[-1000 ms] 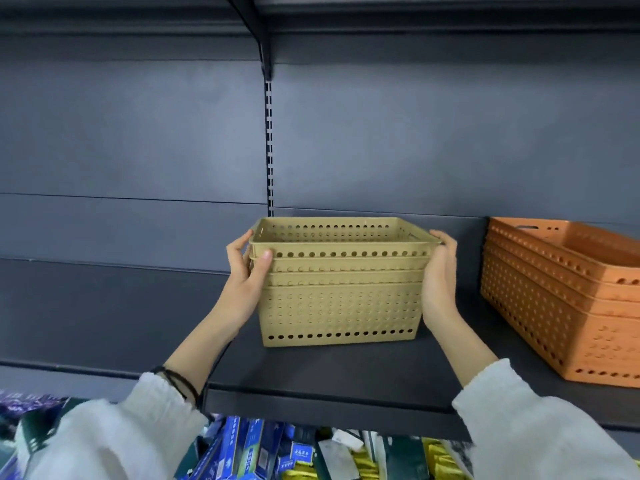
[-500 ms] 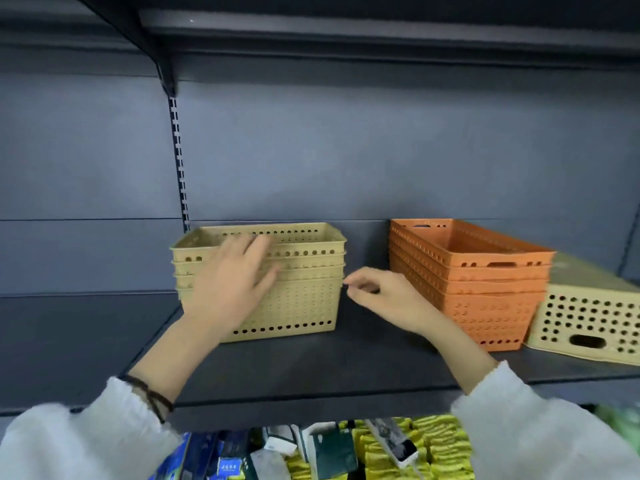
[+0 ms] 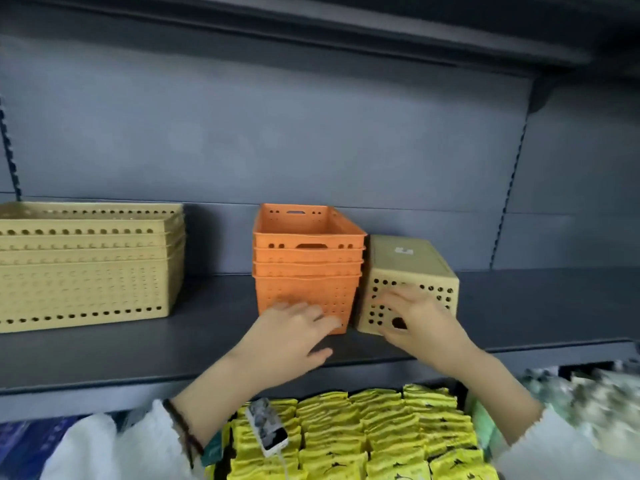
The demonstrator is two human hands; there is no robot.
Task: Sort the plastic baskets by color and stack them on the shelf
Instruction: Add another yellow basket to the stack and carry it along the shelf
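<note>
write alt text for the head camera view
Two bare hands reach to a dark shelf: the left hand at a stack of orange baskets, the right hand on an upside-down tan basket beside it. A tan basket stack stands far left.

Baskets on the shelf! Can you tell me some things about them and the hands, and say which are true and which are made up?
1. The orange stack stands between the tan stack and the upside-down tan basket. True.
2. The upside-down tan basket sits on top of the orange stack. False: it rests on the shelf, right beside the orange stack.
3. The right hand is on the front of the upside-down tan basket. True.
4. The left hand grips the tan stack. False: it is at the bottom front of the orange stack.
5. The orange stack is empty inside. True, as far as the top basket shows.
</note>
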